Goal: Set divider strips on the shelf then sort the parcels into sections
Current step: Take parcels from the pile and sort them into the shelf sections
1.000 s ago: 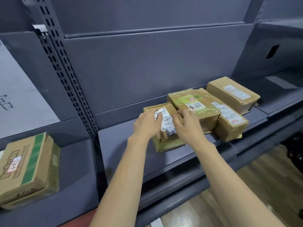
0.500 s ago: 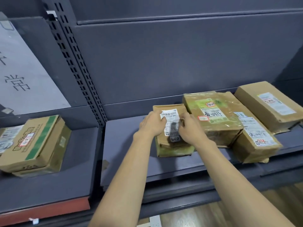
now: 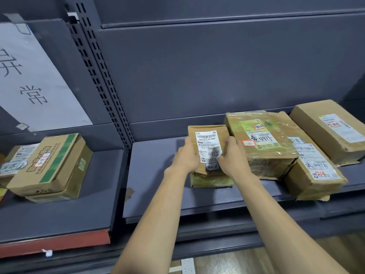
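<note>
Not much has moved in the last second on the shelf (image 3: 158,165); the view has swung left and closer, but both hands are on the same small parcel (image 3: 209,155) as a second ago, and it sits where it sat, just left of the stack; so the sort is mid-step, this one being read or squared up, not yet shifted to a section. No divider strips anywhere in sight, so by my reckoning that first part is undone here.

Left to right now: at nine o'clock, on the neighbouring shelf, a green-banded box (image 3: 49,167) lies on another box; then bare shelf; then the left hand (image 3: 187,157), its grip wrapped round the parcel's left edge; the parcel itself, brown, creased, lying on a flatter greenish packet, white label face up with handwriting; the right hand (image 3: 233,157) clasping its right edge, thumb on the label; at three o'clock a taped parcel (image 3: 260,143) resting on a long box (image 3: 314,173); furthest right, another box (image 3: 331,129).
</note>
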